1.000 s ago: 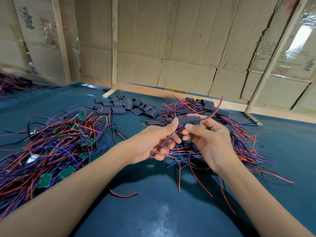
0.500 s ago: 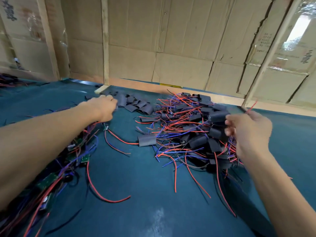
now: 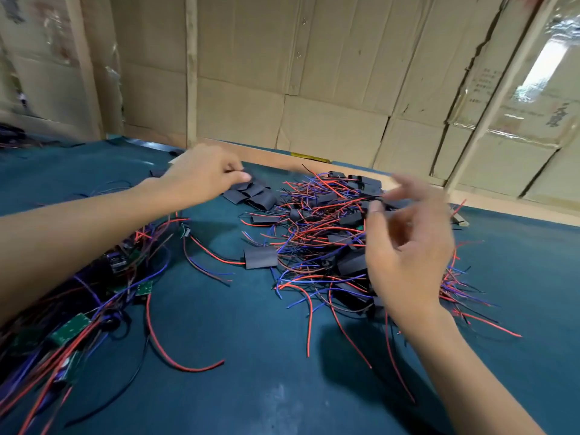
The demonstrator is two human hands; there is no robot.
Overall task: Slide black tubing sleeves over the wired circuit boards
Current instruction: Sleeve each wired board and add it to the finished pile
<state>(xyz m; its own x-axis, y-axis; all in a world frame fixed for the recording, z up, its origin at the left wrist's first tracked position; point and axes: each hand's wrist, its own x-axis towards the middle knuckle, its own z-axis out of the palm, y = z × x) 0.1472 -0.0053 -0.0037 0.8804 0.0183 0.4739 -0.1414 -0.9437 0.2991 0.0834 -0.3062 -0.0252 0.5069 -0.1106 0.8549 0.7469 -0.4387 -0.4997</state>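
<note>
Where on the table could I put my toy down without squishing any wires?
The bare green mat near you, between the bare-board tangle and the sleeved pile, has most room. The far-left mat looks fairly free too. Those two wire heaps and the loose sleeves are crowded.

A bare strip of surface [image 3: 251, 356] runs between the left wire tangle [image 3: 78, 309] and the sleeved pile [image 3: 329, 246], crossed by one red wire [image 3: 163, 346].

One view only: head cam, wide-angle, looks fwd and down across teal table [image 3: 282, 356] toward cardboard wall [image 3: 314, 73]. Close range; both forearms enter from the bottom edge.
</note>
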